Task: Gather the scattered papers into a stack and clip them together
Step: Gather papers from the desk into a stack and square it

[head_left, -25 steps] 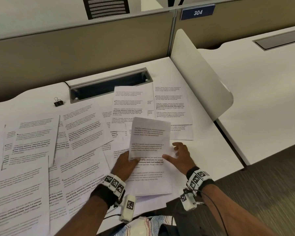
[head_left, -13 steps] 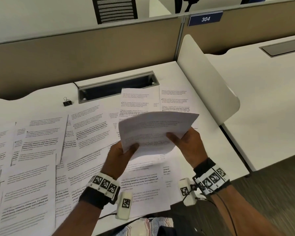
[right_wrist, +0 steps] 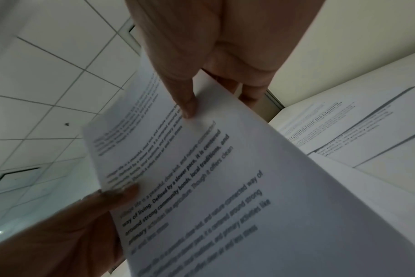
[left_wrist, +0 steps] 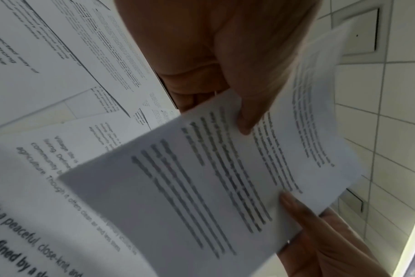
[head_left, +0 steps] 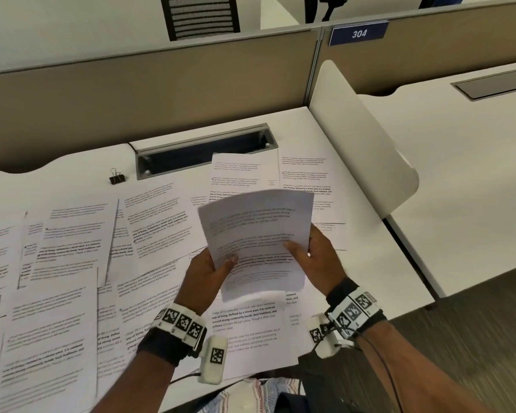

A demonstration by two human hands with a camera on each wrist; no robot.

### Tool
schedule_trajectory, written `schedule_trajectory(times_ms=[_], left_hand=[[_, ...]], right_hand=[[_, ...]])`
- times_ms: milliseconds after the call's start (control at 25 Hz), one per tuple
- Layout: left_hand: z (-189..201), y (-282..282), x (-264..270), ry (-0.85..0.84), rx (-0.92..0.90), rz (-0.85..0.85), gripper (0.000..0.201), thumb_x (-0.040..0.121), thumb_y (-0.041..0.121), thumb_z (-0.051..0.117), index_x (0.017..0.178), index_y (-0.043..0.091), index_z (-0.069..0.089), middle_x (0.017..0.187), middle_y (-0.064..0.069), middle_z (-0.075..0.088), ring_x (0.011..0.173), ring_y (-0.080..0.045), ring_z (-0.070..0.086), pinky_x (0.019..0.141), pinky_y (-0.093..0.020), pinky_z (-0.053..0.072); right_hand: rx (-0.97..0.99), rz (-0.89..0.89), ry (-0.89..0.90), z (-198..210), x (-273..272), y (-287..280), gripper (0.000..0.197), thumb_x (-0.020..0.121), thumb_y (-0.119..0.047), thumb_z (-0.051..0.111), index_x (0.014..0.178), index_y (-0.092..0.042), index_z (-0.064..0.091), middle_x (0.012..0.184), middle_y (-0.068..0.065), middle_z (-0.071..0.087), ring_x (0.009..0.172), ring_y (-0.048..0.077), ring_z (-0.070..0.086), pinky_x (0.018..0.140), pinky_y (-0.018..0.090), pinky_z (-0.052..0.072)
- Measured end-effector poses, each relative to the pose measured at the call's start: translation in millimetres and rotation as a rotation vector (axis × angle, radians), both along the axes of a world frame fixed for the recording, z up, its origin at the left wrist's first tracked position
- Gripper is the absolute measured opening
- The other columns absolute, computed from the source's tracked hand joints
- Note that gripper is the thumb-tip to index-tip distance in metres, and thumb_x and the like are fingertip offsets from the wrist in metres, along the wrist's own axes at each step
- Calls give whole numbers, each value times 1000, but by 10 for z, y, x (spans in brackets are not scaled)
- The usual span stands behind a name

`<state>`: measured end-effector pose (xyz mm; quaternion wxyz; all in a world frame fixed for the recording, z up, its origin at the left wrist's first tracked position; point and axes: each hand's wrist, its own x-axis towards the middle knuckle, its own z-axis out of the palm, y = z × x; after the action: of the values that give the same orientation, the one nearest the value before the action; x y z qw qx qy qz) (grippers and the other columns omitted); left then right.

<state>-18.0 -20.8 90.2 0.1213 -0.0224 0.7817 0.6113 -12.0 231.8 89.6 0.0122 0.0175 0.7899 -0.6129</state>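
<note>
I hold a thin sheaf of printed papers [head_left: 259, 231] in the air above the desk's near right part. My left hand [head_left: 225, 262] pinches its left edge, thumb on top. My right hand [head_left: 298, 248] pinches the right edge the same way. The left wrist view shows the sheaf [left_wrist: 201, 187] under my left thumb [left_wrist: 246, 121]. In the right wrist view the sheaf [right_wrist: 213, 187] sits under my right thumb [right_wrist: 187, 106]. Several other printed sheets [head_left: 72, 248] lie scattered and overlapping across the desk. A black binder clip [head_left: 116, 176] stands alone at the back left.
A grey cable slot [head_left: 203, 153] runs along the back of the desk, partly covered by a sheet. A white divider panel [head_left: 361, 138] bounds the desk on the right, with a neighbouring desk [head_left: 465, 174] beyond. A beige partition [head_left: 131, 93] stands behind.
The sheaf has come up off the desk into both hands. In the last half second it has turned from lying crosswise to more upright and shifted slightly right.
</note>
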Motion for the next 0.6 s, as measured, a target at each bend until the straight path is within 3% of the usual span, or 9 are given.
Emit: schedule_trajectory(times_ms=[80,160,240,400,520,600], left_hand=[[-118,-73,-2,-44,75,9,24,93,16,70,114,28,64,110,7,77,101,-9,73,87,-30,61],[-333,-171,34,-129,35,22,34,92,15,72,120,28,59,117,6,73,107,-15,71,95,-37,58],[-599,-271,140,-190,-155,-24,43,91,23,73,129,29,54,132,6,64,122,-18,62,107,-42,50],[-927,-368,403,-7,-780,-281,70,89,57,59,150,26,41,159,4,37,153,-21,22,122,-43,21],[-926,-299,466,35,-961,-442,81,89,64,44,157,24,26,168,5,18,157,-22,4,124,-44,8],[-882,-203,464,27,-983,-485,79,95,62,46,159,25,18,169,6,10,157,-21,-3,125,-44,1]], right_hand=[[-22,8,-14,-47,4,89,38,96,-22,66,131,-14,54,123,-1,68,107,10,69,85,25,59],[-19,-2,-66,-176,55,189,35,96,-19,66,129,-14,55,121,-1,70,105,11,70,82,25,60],[-11,-14,-147,-359,134,280,31,96,-17,66,125,-16,57,117,-3,72,101,14,72,78,26,61],[101,-40,-253,-707,296,425,33,95,-18,66,127,-19,58,119,-6,70,104,8,69,84,25,59],[125,-55,-317,-862,370,480,34,95,-17,66,129,-18,57,119,-6,69,106,5,66,83,19,55],[133,-62,-345,-924,391,507,35,95,-17,67,129,-17,57,120,-6,69,107,8,66,88,27,57]])
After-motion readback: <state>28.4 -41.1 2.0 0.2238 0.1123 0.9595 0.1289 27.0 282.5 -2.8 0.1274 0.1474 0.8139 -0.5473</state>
